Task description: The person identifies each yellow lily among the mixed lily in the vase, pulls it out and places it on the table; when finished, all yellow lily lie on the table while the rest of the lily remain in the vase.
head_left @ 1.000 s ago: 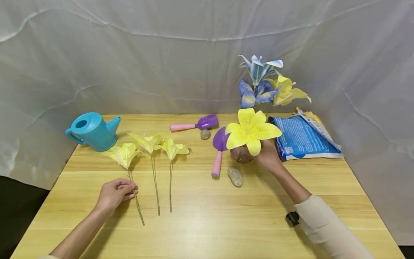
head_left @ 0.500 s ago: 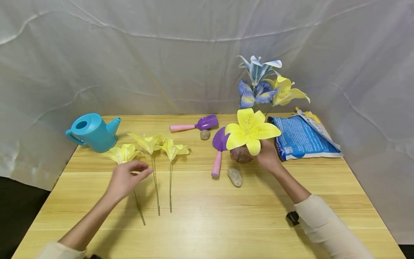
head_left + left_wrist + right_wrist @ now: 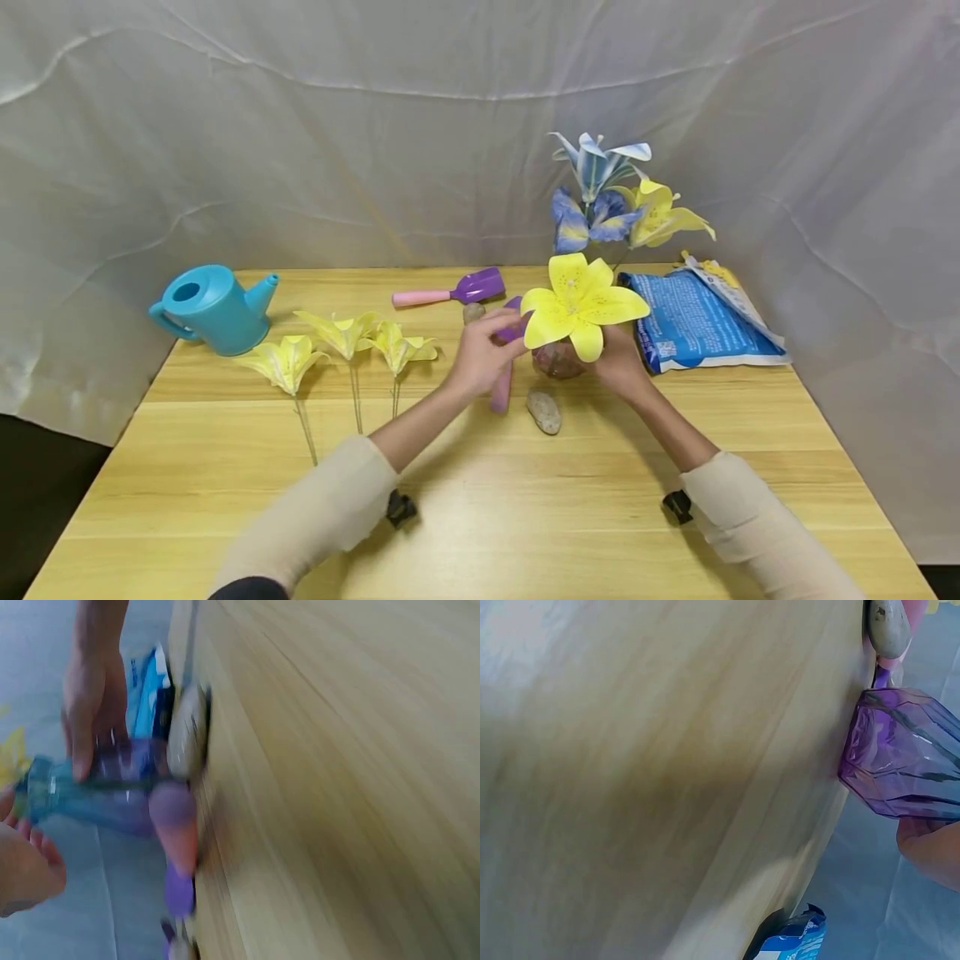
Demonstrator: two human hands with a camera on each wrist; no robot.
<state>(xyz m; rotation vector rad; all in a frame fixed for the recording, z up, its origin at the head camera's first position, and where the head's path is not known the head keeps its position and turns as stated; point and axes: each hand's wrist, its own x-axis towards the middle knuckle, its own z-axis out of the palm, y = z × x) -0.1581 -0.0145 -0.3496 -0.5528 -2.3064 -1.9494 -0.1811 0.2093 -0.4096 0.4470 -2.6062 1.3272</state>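
Purple and see-through, the vase (image 3: 557, 360) stands on the table (image 3: 525, 517) in the grip of the right hand (image 3: 621, 362), whose fingertips are lost to the head view behind a large yellow lily (image 3: 583, 307). That bloom also covers the vase's neck and mouth; the left wrist view, though blurred, shows the right thumb and fingers about its body, and the right wrist view cuts it off at the frame's edge, with dark stems visible through its wall. The left hand (image 3: 480, 357) is beside the vase, thumb and fingers parted, but its tips meet the lily's petals in the line of sight, so whether they hold or touch anything cannot be told.

Beneath the left hand lies a trowel (image 3: 500, 393), its middle hidden; a small stone (image 3: 473, 313) shows only in part above the knuckles. An oval stone (image 3: 543, 412) lies in full sight near the vase.

Above the vase rise a pale blue flower (image 3: 598, 169), a blue iris (image 3: 573, 229) and another yellow lily (image 3: 663, 218), their lower stems mostly hidden. Right of them is a blue packet (image 3: 693, 321), its print too small to read.

Farther left, the left sleeve (image 3: 315, 504) hides the lower stems of three yellow lilies (image 3: 287, 364). Beyond are a scoop (image 3: 482, 286) and a turquoise watering can (image 3: 225, 315).
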